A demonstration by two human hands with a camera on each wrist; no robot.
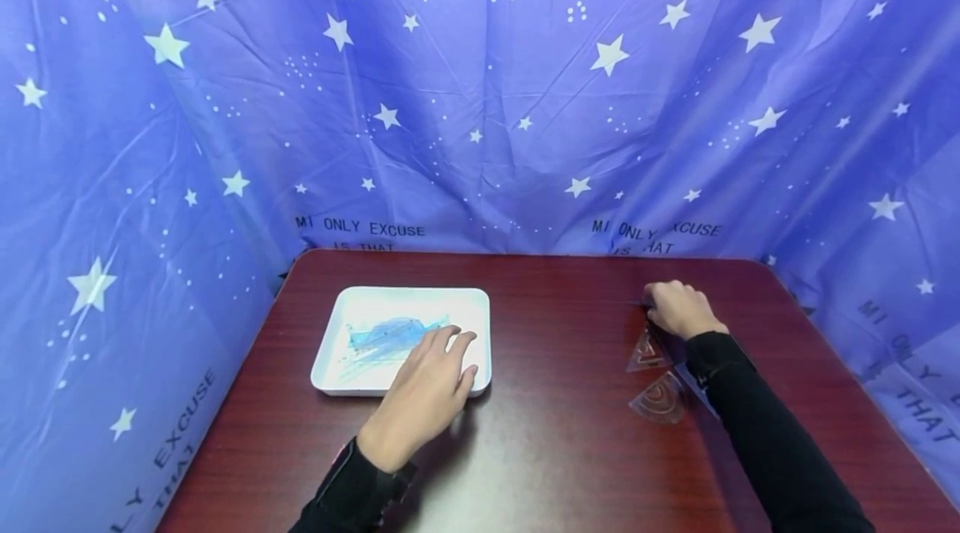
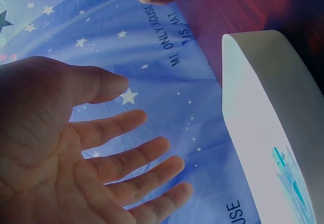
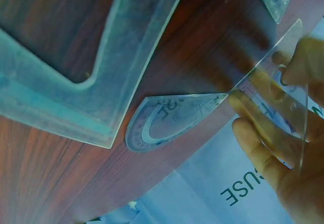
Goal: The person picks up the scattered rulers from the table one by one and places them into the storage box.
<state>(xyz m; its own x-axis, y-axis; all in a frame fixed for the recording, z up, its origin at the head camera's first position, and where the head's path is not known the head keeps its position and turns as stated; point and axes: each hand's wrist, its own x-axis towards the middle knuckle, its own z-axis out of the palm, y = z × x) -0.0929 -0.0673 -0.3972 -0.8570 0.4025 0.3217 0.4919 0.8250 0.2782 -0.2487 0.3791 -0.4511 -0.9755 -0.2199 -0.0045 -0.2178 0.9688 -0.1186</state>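
Observation:
My left hand hovers over the near right side of a white tray, fingers spread and holding nothing. In the left wrist view its palm shows, with the tray wall to the right. At the far right of the table, my right hand pinches a clear plastic set square, tilted up off the wood at one corner. Near it lie a clear protractor and a larger set square with a cut-out. From the head, a triangle and a protractor lie by my right wrist.
Blue smears mark the tray's floor. A bluish clear strip lies partly hidden under my right forearm. The dark red table ends at a blue star-patterned curtain behind and on both sides.

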